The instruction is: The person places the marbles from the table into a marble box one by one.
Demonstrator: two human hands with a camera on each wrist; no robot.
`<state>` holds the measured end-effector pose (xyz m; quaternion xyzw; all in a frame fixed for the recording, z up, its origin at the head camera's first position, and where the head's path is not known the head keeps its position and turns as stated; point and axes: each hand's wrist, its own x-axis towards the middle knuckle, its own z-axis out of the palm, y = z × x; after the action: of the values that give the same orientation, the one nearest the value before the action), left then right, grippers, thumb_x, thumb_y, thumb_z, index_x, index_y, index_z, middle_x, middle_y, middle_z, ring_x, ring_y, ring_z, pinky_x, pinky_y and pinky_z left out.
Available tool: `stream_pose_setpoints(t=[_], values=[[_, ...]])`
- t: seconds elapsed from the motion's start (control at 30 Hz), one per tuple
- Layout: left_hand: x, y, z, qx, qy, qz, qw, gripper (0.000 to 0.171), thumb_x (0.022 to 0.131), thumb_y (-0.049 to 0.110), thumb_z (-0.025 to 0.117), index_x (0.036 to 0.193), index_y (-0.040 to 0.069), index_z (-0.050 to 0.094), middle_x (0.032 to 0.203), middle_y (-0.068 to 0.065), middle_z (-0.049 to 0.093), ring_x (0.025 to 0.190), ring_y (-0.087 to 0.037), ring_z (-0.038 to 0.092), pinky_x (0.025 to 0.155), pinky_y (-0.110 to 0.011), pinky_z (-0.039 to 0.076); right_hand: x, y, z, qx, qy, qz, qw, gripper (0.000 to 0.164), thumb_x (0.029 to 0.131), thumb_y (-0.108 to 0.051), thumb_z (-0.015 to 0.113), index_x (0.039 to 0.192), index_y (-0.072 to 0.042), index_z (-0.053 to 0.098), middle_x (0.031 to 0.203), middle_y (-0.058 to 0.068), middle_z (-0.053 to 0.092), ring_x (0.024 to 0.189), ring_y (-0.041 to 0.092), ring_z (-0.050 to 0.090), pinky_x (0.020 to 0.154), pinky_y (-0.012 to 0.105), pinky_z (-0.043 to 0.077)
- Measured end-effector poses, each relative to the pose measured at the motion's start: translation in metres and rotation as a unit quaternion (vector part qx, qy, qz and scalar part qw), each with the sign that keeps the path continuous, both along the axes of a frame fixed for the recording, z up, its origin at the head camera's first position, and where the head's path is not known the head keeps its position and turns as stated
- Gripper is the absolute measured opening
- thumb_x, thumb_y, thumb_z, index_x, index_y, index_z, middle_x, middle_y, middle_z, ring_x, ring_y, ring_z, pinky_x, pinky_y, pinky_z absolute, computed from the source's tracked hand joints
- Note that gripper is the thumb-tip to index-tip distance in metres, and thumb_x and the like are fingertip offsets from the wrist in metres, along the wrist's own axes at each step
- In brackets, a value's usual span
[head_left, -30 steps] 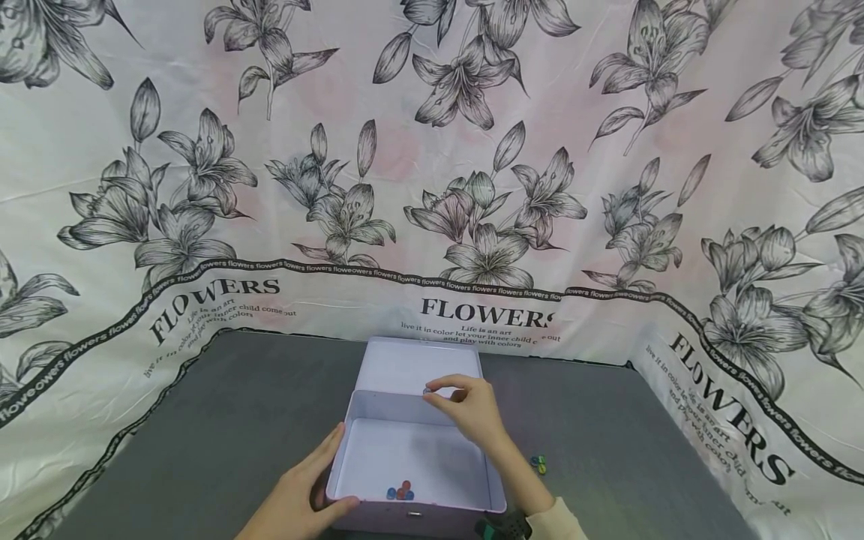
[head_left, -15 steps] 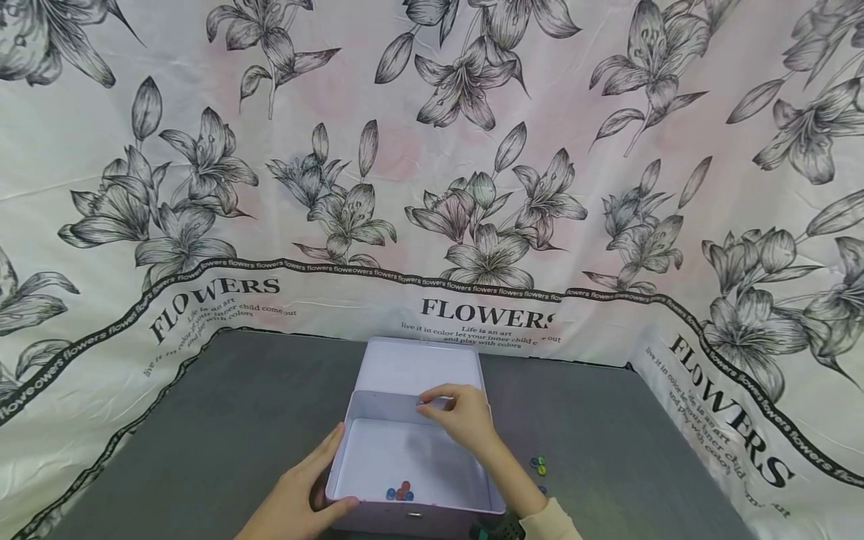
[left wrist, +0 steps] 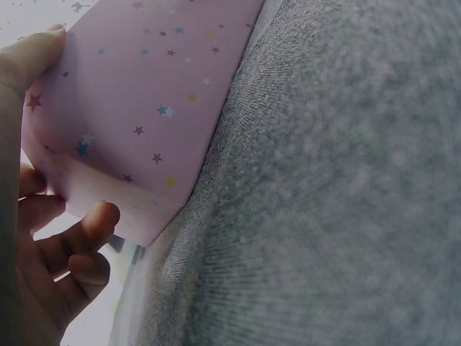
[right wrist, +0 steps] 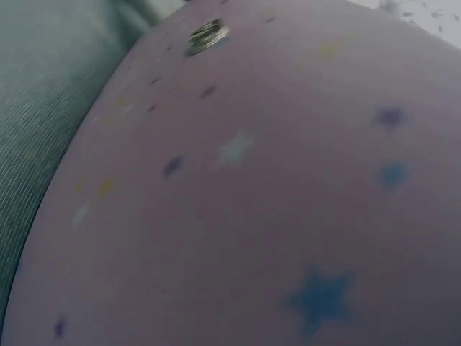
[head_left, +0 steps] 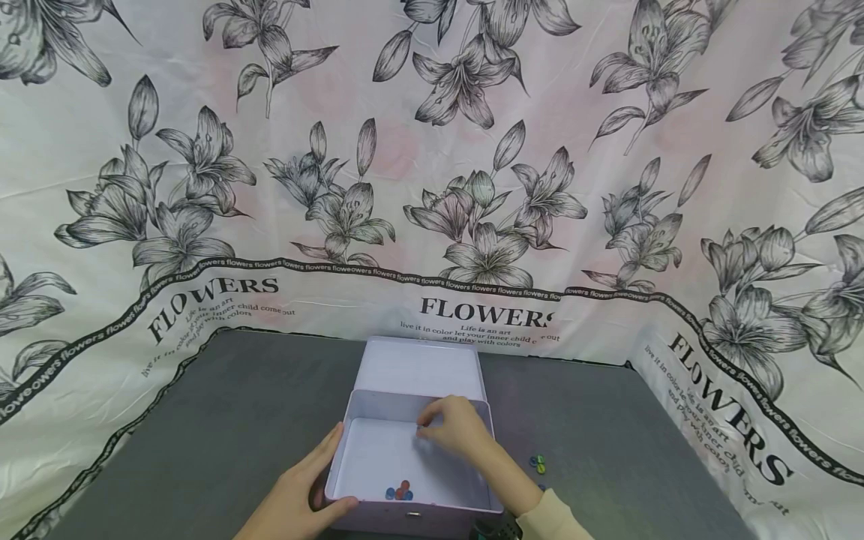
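A pink tin box (head_left: 340, 469) with a pale inside stands open before me, its lid (head_left: 421, 367) folded back behind it. My left hand (head_left: 297, 487) holds its front left corner, thumb on the front rim and fingers along the side; the left wrist view shows this hand (left wrist: 65, 245) at the star-printed wall. Inside the box, my right hand (head_left: 459, 431) pinches a small marble, mostly hidden by the fingertips. Several red and blue marbles (head_left: 403, 486) lie together by the front wall. The right wrist view shows only the box's outer wall (right wrist: 238, 209), not the hand.
Several green and yellow marbles (head_left: 538, 464) lie on the dark grey tabletop (head_left: 607, 442) right of the box. A bluish one is partly hidden by the right forearm. A flower-printed cloth (head_left: 337, 300) borders the table at the back and sides. A metal clasp (head_left: 414, 514) sits on the box's front.
My right hand has come down from above the box's back edge into the box, still pinching the marble. The left hand and the marbles in the box have stayed put.
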<state>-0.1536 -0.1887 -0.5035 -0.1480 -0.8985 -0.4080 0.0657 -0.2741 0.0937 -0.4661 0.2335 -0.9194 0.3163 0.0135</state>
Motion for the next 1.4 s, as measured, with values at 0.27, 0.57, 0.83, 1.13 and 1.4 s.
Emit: stream_pose_setpoints(t=[0.27, 0.57, 0.83, 1.13, 1.4], values=[[0.000, 0.001, -0.001, -0.013, 0.033, 0.004, 0.9994, 0.099, 0.088, 0.051, 0.084, 0.165, 0.008, 0.038, 0.170, -0.005, 0.037, 0.149, -0.033, 0.046, 0.110, -0.048, 0.052, 0.003, -0.002, -0.001, 0.056, 0.004, 0.026, 0.998, 0.007, 0.083, -0.010, 0.088, 0.087, -0.012, 0.083, 0.087, -0.004, 0.079, 0.088, 0.020, 0.074, 0.080, 0.036, 0.061], [-0.001, -0.001, 0.001, -0.007, -0.013, 0.001, 0.9999, 0.101, 0.089, 0.054, 0.082, 0.167, 0.011, 0.034, 0.172, -0.005, 0.032, 0.152, -0.032, 0.041, 0.113, -0.054, 0.048, 0.006, -0.002, 0.001, 0.037, -0.008, 0.007, 0.999, 0.011, 0.083, -0.015, 0.089, 0.092, -0.012, 0.083, 0.091, -0.004, 0.079, 0.093, 0.022, 0.073, 0.085, 0.044, 0.061], [-0.001, -0.001, 0.000, 0.000, -0.018, -0.005, 0.9998, 0.101, 0.090, 0.052, 0.083, 0.167, 0.012, 0.033, 0.171, -0.008, 0.032, 0.152, -0.034, 0.041, 0.113, -0.046, 0.050, 0.004, 0.004, 0.006, -0.058, -0.002, 0.002, 0.998, 0.013, 0.086, -0.015, 0.088, 0.097, -0.008, 0.085, 0.099, 0.002, 0.081, 0.057, 0.009, 0.057, 0.055, 0.027, 0.052], [-0.002, 0.001, 0.001, 0.022, -0.053, -0.004, 0.9984, 0.106, 0.088, 0.055, 0.083, 0.168, 0.010, 0.030, 0.172, -0.009, 0.029, 0.154, -0.039, 0.038, 0.113, -0.059, 0.043, 0.015, 0.021, 0.014, -0.150, -0.021, -0.015, 0.988, 0.017, 0.089, -0.017, 0.087, 0.103, -0.008, 0.084, 0.099, 0.004, 0.081, 0.045, 0.002, 0.040, 0.043, 0.018, 0.033], [-0.001, 0.002, 0.002, 0.021, -0.061, -0.001, 0.9979, 0.106, 0.088, 0.057, 0.083, 0.168, 0.011, 0.030, 0.173, -0.009, 0.030, 0.154, -0.039, 0.038, 0.114, -0.060, 0.042, 0.022, 0.042, 0.014, -0.200, -0.010, -0.035, 0.979, 0.014, 0.088, -0.012, 0.087, 0.101, -0.009, 0.084, 0.095, 0.002, 0.081, 0.042, -0.001, 0.034, 0.042, 0.017, 0.029]])
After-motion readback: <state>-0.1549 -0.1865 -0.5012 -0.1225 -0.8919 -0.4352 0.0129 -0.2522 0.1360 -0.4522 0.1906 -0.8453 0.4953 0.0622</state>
